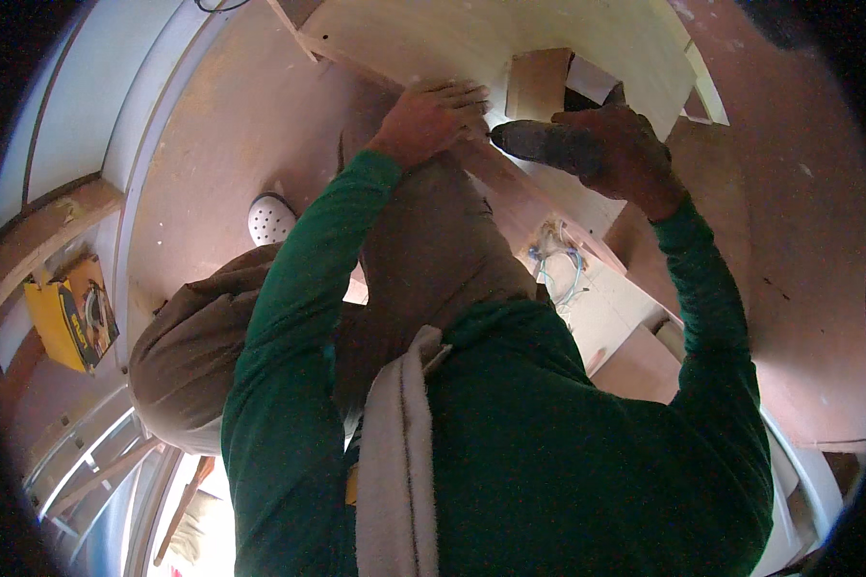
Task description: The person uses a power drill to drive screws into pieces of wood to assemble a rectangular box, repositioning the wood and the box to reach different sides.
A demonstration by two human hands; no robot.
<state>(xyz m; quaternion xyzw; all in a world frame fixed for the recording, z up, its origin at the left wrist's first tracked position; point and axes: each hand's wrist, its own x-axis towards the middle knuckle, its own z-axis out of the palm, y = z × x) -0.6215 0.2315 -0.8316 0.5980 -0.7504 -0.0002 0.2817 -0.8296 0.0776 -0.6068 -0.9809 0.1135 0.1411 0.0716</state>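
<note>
My left hand (431, 120) lies on the edge of a pale wooden board (356, 65), its fingers stretched out to the right. My right hand (635, 154) is wrapped round a dark drill (548, 144). The drill's narrow front end points left and comes close to the fingertips of my left hand and the board's edge. Whether its tip touches the wood is too dim to make out. Just beyond my right hand is a brown open box (537, 85) with a dark inside.
A bundle of light-blue and pale wires (558, 262) lies below the board. A yellow box (72, 313) sits on a wooden ledge at the left. A white perforated clog (271, 219) is on the floor at left. A pale towel (394, 452) hangs down my front.
</note>
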